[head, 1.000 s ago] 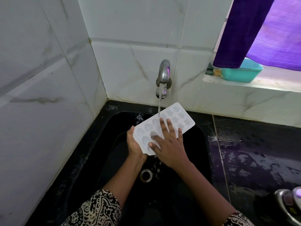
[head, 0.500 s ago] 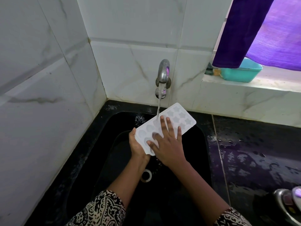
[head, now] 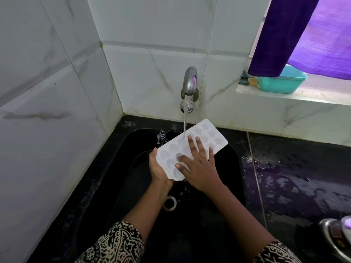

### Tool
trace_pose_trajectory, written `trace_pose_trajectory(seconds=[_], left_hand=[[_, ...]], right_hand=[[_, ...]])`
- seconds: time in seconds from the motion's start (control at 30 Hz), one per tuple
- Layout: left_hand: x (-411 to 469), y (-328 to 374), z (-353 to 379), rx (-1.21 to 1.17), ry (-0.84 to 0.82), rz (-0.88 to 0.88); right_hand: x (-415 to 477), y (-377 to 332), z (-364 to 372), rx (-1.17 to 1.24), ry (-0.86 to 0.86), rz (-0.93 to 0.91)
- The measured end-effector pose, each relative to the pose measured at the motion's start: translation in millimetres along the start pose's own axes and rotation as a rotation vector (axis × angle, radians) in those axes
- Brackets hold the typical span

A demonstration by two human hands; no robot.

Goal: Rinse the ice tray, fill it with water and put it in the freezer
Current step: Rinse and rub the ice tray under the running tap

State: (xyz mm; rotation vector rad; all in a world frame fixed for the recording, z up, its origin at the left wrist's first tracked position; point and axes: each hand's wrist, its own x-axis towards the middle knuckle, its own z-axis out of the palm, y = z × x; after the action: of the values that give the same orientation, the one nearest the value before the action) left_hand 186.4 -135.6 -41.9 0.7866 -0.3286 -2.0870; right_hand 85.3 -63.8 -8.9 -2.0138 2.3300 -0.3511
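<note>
A person stands at one black sink (head: pixel 133 168) set into a corner of white marbled tiles. One white ice tray (head: pixel 209 134) is held above the basin, tilted, its far end raised toward the wall. One steel tap (head: pixel 190 84) juts from the tiles, and a single thin stream of water (head: pixel 184 124) falls from it onto the middle of the tray, just beside the fingertips of the right hand. The left hand (head: pixel 158 168) grips the tray's near left edge, wrapped around it from below. The right hand (head: pixel 199 168) lies flat on top of the tray, all five fingers straight and spread, holding nothing. The tray's moulds are round at the near end and star-shaped at the far end; the right hand covers some, so I cannot count them all. One round drain (head: pixel 170 203) shows at the sink's bottom, between the two forearms. Two black-and-cream patterned sleeves (head: pixel 117 243) reach the elbows. To the right, the black table (head: pixel 294 177) is wet with scattered droplets. On the window ledge (head: pixel 303 95) sits one teal tub (head: pixel 281 82), under one purple curtain (head: pixel 284 35).
</note>
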Motion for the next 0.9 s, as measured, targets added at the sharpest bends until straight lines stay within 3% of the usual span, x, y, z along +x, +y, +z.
trace_pose_trajectory(seconds=[0.17,0.33,0.47,0.63,0.83,0.9], left_hand=[[4,-4,-1,-0.005,-0.01,-0.001],[0,1,-4,-0.006,-0.014,-0.009],[-2,-1,2,-0.003,-0.012,-0.001],[-2,4,1,-0.019,-0.023,0.006],[-3,-2,2,0.002,-0.001,-0.004],[-3,1,2,-0.017,0.0,0.016]], right_hand=[[2,-10,9,-0.023,0.136,0.029],[-1,-6,3,-0.026,0.036,-0.003],[2,-12,8,-0.059,0.171,0.05],[-3,-7,3,-0.013,0.02,-0.025],[-1,-12,4,-0.078,0.115,0.048],[-4,-15,8,-0.075,0.06,0.002]])
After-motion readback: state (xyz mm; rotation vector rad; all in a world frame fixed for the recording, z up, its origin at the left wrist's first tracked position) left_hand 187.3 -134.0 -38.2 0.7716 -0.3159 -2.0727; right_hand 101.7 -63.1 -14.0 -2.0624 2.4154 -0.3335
